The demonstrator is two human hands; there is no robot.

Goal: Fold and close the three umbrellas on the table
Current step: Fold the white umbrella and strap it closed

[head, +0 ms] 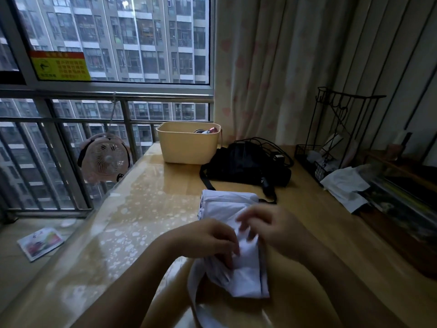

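Here both hands (208, 237) (272, 226) pinch the white umbrella (238, 273).

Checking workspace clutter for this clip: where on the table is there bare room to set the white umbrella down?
The left side of the table is bare, between the window-side edge, the beige bin and the white umbrella. The right is crowded: black umbrella, wire rack and white cloth.

Two umbrellas show on the worktop (146, 209): one white umbrella (236, 245) and, beyond it, one black umbrella (243, 165). A third cannot be made out. Beside the black one stand one cream tub (186, 147) and one black wire rack (331, 138). One small fan (105, 158) hangs left of the tub. Two hands.
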